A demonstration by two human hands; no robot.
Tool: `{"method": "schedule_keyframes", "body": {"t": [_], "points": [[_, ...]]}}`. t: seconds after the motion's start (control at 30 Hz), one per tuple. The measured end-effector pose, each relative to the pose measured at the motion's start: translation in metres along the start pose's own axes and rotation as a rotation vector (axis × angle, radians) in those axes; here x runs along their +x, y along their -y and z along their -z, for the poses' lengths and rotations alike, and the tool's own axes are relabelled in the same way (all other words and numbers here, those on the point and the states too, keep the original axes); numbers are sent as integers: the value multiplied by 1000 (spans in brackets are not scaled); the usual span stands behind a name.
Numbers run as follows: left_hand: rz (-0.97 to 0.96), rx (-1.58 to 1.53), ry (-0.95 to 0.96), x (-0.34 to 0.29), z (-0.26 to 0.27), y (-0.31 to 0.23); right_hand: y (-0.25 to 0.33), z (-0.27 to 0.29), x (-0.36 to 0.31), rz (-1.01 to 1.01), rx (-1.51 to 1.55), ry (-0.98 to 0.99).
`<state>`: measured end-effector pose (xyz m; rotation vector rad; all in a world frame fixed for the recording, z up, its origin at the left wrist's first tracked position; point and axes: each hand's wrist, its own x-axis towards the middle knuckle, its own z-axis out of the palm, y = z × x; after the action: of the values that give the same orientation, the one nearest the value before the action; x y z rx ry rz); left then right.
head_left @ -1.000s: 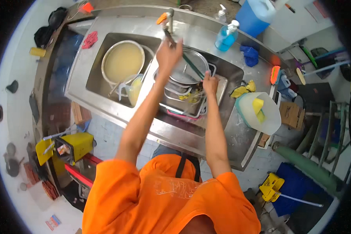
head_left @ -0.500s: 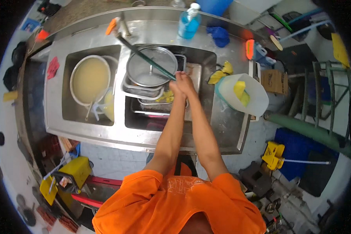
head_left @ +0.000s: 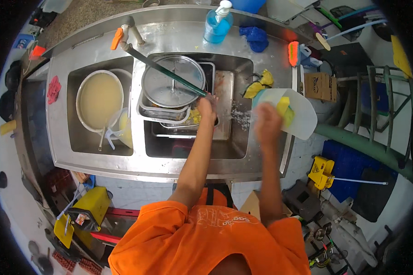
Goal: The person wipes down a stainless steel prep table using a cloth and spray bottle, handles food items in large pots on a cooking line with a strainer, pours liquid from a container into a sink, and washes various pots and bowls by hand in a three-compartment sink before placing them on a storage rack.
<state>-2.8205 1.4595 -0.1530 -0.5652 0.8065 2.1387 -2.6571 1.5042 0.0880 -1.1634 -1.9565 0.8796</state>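
While left hand holds one hose, right hand (blurred) beside one tub.

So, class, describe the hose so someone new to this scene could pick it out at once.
Start at the steel double sink and find the orange-handled tap at its back. From there the hose slants over the round metal lid to the person's left hand. Unlike the lid, it is long, thin and dark green.

Pale lettering on orange shirt; dark print on cardboard box; triangular sign on yellow wringer.
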Motion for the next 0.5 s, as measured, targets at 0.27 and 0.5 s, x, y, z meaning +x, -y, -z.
{"method": "schedule_keyframes", "body": {"t": [0.27,0.5], "points": [[349,181,-37,-62,-30,20,-135,77,78,-127,-429,738],[482,407,9,-101,-13,28,-204,34,96,-177,-845,1184]]}}
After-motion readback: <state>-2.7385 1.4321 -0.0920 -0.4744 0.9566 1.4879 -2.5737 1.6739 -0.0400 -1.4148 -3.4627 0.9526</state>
